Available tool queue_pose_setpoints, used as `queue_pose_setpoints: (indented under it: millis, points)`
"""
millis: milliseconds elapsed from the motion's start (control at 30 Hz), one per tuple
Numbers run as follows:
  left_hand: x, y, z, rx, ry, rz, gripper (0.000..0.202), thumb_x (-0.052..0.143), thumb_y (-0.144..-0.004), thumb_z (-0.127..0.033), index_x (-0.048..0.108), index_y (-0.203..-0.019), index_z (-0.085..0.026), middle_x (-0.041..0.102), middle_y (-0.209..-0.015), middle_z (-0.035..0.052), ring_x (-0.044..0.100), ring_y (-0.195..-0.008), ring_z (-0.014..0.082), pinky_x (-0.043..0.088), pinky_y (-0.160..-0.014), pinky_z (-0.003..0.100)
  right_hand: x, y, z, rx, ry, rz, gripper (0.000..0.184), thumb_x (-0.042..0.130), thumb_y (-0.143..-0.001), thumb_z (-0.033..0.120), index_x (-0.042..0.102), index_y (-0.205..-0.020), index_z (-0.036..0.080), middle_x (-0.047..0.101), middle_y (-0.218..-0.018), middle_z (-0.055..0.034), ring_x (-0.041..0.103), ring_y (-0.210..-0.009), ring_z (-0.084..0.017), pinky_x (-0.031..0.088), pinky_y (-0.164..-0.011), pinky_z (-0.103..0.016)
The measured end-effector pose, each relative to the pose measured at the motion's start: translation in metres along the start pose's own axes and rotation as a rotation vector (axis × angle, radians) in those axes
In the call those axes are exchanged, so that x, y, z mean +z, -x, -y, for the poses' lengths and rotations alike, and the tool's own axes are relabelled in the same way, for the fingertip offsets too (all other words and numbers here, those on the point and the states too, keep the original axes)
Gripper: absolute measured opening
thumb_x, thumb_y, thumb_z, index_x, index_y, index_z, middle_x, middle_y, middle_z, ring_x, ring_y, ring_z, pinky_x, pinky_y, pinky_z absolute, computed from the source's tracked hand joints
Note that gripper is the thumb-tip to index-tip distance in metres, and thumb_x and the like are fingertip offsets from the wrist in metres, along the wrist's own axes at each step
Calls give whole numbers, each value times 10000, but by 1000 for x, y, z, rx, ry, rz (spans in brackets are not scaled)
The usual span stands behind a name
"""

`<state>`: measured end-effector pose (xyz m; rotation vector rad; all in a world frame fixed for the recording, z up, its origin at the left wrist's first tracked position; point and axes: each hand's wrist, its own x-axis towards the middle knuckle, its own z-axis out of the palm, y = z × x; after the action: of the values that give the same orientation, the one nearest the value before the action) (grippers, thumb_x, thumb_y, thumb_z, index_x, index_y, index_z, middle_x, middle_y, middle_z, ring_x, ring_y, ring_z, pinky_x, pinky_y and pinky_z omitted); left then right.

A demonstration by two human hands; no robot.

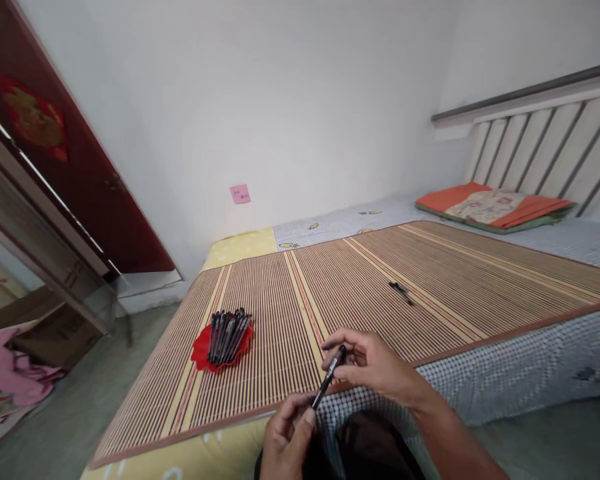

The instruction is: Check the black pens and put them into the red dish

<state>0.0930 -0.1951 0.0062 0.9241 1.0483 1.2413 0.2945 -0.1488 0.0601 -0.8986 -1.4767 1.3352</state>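
Note:
A black pen (327,380) slants up between my hands at the front edge of the bamboo mat. My left hand (290,433) pinches its lower end between thumb and fingers. Around the upper, capped end curl the fingers and thumb of my right hand (367,363); how firmly they press is hard to tell. Left of my hands, a bundle of several similar black pens (227,335) lies on a red dish with a wavy rim (199,351). Farther right on the mat is another dark pen or pen part (401,292), too small to make out fully.
The striped bamboo mat (265,293) covers a bed with a checked sheet (520,360). A folded orange quilt (495,203) lies near the white headboard (550,147). A pink note (240,194) is on the wall. At left are a red door (80,173) and a cardboard box (55,333).

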Motion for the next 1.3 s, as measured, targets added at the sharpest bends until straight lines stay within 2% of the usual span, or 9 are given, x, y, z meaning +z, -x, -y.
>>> queue_pose_setpoints:
  millis: [167,300,467,600,800,900,1000,1100,1300]
  points:
    - [0,1,0,-182,129,90,437,879,-621,-496,717,-862,-170,521,-579,-29,399,-491,65,296,-464,160,11,1,-1,26,-34,65,307,738,-758,186,685,-1060,199,740,-937,-36,704,-902,-198,557,-816,-321]
    - [4,0,0,-209,240,194,399,872,-658,-458,671,-842,-167,490,-544,-49,301,-416,23,198,-410,143,22,3,-8,24,-125,68,297,704,-803,222,674,-1097,194,749,-937,-49,719,-924,-213,558,-840,-349]
    - [12,-1,11,-122,269,195,357,847,-692,-436,679,-873,-178,633,-623,8,459,-414,69,341,-428,180,39,0,-20,30,-233,79,383,688,-827,288,650,-1191,173,761,-936,-87,726,-915,-237,554,-867,-407]
    - [2,-10,19,16,198,87,332,856,-677,-414,722,-837,-156,709,-742,67,627,-618,160,474,-612,252,53,-7,-51,14,-209,-2,451,697,-846,432,638,-1224,192,721,-1129,-136,686,-1052,-263,515,-957,-432]
    - [-57,-34,11,87,-87,-229,387,859,-648,-441,731,-869,-150,738,-851,92,672,-822,209,503,-759,273,80,6,-140,86,-48,-322,438,588,-857,606,672,-1016,206,706,-802,-72,689,-763,-250,549,-651,-341]
    - [-99,-55,-3,184,-301,-360,423,801,-667,-497,722,-890,-146,744,-883,97,675,-844,230,516,-750,291,91,20,-170,62,64,-328,402,533,-881,600,674,-902,224,656,-665,-30,632,-607,-219,500,-554,-307]
    - [-140,-88,-26,274,-599,-427,470,703,-682,-570,703,-876,-142,727,-774,77,668,-746,242,522,-660,316,95,25,-177,8,151,-321,358,518,-893,572,669,-839,252,663,-669,-26,640,-630,-230,504,-592,-314]
    - [-169,-129,-53,274,-711,-468,341,692,-704,-457,698,-854,-150,734,-786,68,681,-782,246,523,-696,320,96,22,-174,-35,179,-332,338,507,-901,562,664,-826,271,680,-708,-31,658,-685,-247,517,-646,-326]
    - [-189,-198,-77,181,-1018,-494,68,656,-789,-211,683,-763,-154,712,-714,24,690,-761,222,499,-744,322,99,15,-173,-43,171,-387,386,489,-910,572,632,-761,246,619,-645,-19,607,-616,-220,474,-585,-301]
